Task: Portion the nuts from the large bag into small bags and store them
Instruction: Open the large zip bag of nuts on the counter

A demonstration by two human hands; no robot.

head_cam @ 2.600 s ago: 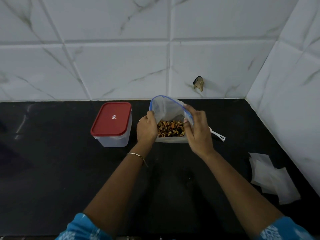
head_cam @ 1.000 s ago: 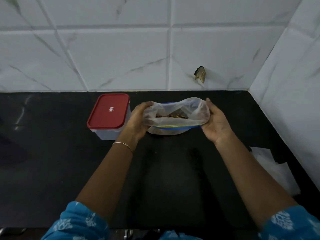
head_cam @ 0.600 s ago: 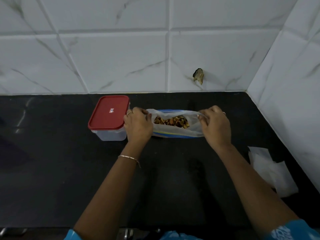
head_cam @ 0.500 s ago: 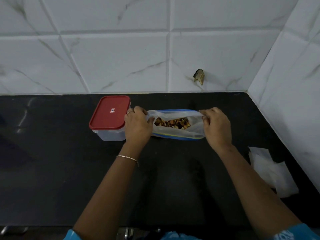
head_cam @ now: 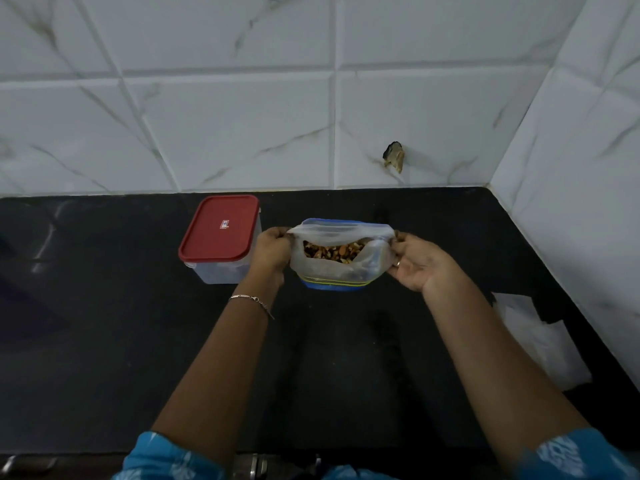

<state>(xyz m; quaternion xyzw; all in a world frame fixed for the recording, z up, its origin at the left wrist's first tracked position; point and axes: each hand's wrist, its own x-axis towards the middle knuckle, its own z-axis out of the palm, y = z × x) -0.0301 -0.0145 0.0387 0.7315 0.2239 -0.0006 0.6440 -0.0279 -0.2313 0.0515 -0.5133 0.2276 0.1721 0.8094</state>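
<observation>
A large clear zip bag with a blue and yellow seal strip stands on the black counter, its mouth spread wide. Brown mixed nuts show inside it. My left hand pinches the left corner of the bag's mouth. My right hand pinches the right corner, palm turned partly up. A pile of small clear bags lies flat on the counter at the right.
A clear plastic box with a red lid stands shut just left of my left hand. White tiled walls close the counter at the back and the right. A small chipped spot marks the back wall.
Both hands moved from the bag's sides to the corners of its mouth and pulled it wide. The white scoop seen behind the bag earlier is out of sight.
</observation>
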